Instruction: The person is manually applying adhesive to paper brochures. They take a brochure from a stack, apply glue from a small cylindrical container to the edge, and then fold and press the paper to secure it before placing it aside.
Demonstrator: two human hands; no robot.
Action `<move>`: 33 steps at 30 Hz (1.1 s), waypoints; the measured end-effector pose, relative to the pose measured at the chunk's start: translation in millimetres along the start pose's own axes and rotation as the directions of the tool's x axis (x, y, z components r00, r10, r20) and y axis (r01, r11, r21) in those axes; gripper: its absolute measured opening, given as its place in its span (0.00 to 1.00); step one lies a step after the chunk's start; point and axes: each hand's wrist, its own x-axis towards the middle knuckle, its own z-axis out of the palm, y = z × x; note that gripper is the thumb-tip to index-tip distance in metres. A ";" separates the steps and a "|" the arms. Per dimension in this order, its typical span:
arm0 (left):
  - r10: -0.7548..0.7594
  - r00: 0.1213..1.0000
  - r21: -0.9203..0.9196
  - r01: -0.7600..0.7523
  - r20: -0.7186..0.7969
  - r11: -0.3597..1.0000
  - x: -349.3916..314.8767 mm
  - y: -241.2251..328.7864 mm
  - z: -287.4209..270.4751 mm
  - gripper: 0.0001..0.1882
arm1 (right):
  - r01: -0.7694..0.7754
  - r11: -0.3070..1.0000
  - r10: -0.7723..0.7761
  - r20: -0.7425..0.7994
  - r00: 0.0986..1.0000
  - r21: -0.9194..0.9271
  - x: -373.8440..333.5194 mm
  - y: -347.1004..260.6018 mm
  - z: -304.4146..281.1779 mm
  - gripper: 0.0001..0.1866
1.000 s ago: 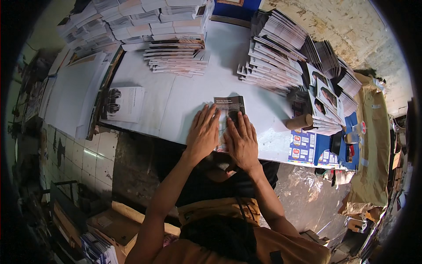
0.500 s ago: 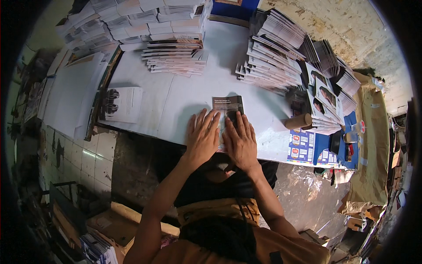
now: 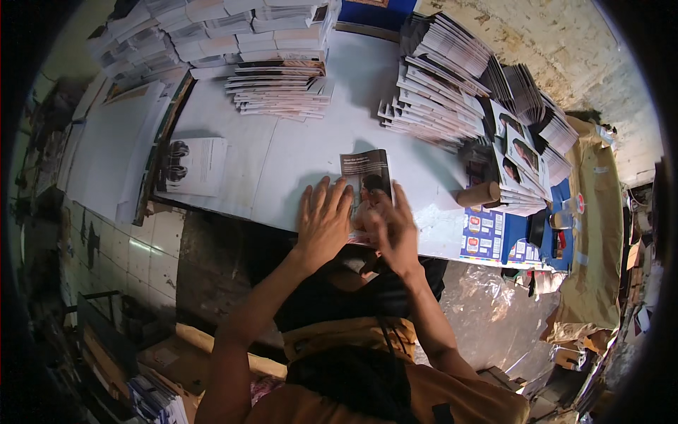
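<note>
A dark folded leaflet (image 3: 365, 168) with a printed picture lies near the front edge of the white table (image 3: 286, 152). My left hand (image 3: 325, 222) rests flat along the leaflet's left side, fingers spread. At its right side, my right hand (image 3: 397, 230) is tilted on edge, fingers apart and a little blurred; whether it touches the paper I cannot tell. The leaflet's lower part is partly hidden by my hands. Off to the left lies a white printed sheet (image 3: 201, 166) with a headphone picture.
A pile of folded leaflets (image 3: 279, 90) stands ahead, before tall paper stacks (image 3: 219, 35). Large leaflet piles (image 3: 434, 102) fill the right back. A brown cylinder (image 3: 479, 195) lies near them. Large white sheets (image 3: 113, 152) sit at the far left.
My right hand has turned onto its side and shifted slightly right, uncovering more of the leaflet's picture. The left hand stays almost in place.
</note>
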 end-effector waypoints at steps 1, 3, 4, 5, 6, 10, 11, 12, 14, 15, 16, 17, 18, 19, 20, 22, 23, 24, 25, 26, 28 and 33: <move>-0.002 1.000 0.016 0.002 0.005 1.000 0.4 0.9 -0.9 0.24 | -0.025 0.945 0.088 -0.179 0.980 0.327 -4.8 6.5 3.7 0.23; -0.001 1.000 0.024 0.001 0.009 1.000 1.5 2.3 2.1 0.24 | -0.052 0.998 0.021 -0.582 0.813 -0.037 -24.3 26.0 -22.0 0.30; 0.000 1.000 0.023 0.000 -0.006 1.000 0.2 0.2 5.4 0.24 | -0.120 0.993 0.078 -0.670 0.738 -0.017 -24.8 27.7 -32.2 0.34; 0.002 1.000 0.021 -0.001 -0.021 1.000 -1.2 -2.0 8.2 0.25 | -0.213 0.977 0.169 -0.699 0.695 0.024 -24.4 28.1 -44.6 0.35; 0.000 1.000 0.016 0.001 -0.022 1.000 -0.3 -1.7 8.0 0.25 | -0.246 0.969 0.191 -0.708 0.679 0.025 -23.6 36.1 -56.9 0.35; -0.003 1.000 0.024 0.002 0.013 1.000 1.9 -1.6 1.0 0.25 | -0.287 0.952 0.287 -0.618 0.732 0.104 -9.2 71.7 -85.7 0.35; -0.010 1.000 0.020 0.009 0.026 1.000 3.3 -0.9 -0.1 0.25 | -0.198 0.969 0.249 -0.608 0.754 0.150 -4.6 83.6 -86.6 0.34; -0.009 1.000 0.020 0.008 0.021 1.000 3.3 -1.2 0.2 0.25 | -0.236 0.962 0.270 -0.592 0.759 0.137 -0.6 101.2 -88.4 0.33; -0.014 1.000 0.015 0.014 0.013 1.000 3.2 -0.2 5.8 0.24 | -0.267 0.957 0.283 -0.582 0.762 0.115 7.1 115.3 -93.1 0.32; -0.017 1.000 0.019 0.017 0.005 1.000 1.8 -0.7 6.4 0.24 | -0.170 0.982 0.189 -0.527 0.829 0.085 13.8 112.6 -91.8 0.30; -0.007 1.000 0.020 0.007 0.000 1.000 0.3 -0.8 6.7 0.25 | -0.068 0.996 0.089 -0.466 0.880 0.062 19.3 109.6 -90.7 0.27; 0.004 1.000 0.021 -0.004 -0.005 1.000 -0.7 -1.2 7.3 0.25 | -0.061 0.996 0.083 -0.466 0.881 0.063 20.1 105.3 -91.7 0.27; -0.004 1.000 0.027 0.004 -0.007 1.000 -2.4 -3.4 7.3 0.25 | -0.002 0.997 -0.023 -0.297 0.954 -0.081 22.9 80.0 -90.7 0.29; 0.003 1.000 0.022 -0.003 -0.010 1.000 -1.5 -2.5 7.9 0.25 | 0.080 0.972 -0.107 -0.111 0.988 -0.219 24.8 53.8 -93.2 0.31; 0.006 1.000 0.019 -0.006 -0.008 1.000 -2.9 -2.6 7.2 0.25 | 0.050 0.995 -0.045 0.057 0.997 -0.090 25.6 25.8 -92.6 0.31; -0.008 1.000 0.016 0.007 0.012 1.000 -3.2 -3.0 1.7 0.25 | 0.159 0.987 -0.156 0.341 0.927 0.018 29.4 5.2 -85.8 0.33; -0.017 0.999 0.008 0.017 0.031 1.000 -3.0 -3.4 0.5 0.24 | 0.345 0.936 -0.272 0.475 0.837 -0.071 36.5 -0.6 -87.0 0.34; -0.017 0.999 0.007 0.017 0.034 1.000 -3.4 -4.2 1.4 0.24 | 0.397 0.908 -0.281 0.509 0.814 -0.134 42.1 -2.6 -80.4 0.33; -0.007 1.000 0.029 0.006 0.023 1.000 -2.3 -3.5 3.6 0.24 | 0.447 0.872 -0.281 0.540 0.793 -0.202 47.1 -1.5 -78.5 0.32; 0.003 1.000 0.052 -0.003 0.013 0.999 -1.6 -2.6 5.4 0.24 | 0.424 0.885 -0.281 0.505 0.816 -0.192 56.2 14.4 -75.1 0.31; 0.014 1.000 0.040 -0.014 0.000 0.999 0.3 -0.6 7.8 0.24 | 0.431 0.853 -0.318 0.362 0.876 -0.294 75.7 52.8 -56.8 0.29; 0.021 0.999 0.063 -0.019 -0.030 0.998 0.5 -1.1 8.0 0.24 | 0.404 0.838 -0.357 0.192 0.914 -0.365 135.7 69.0 -37.3 0.27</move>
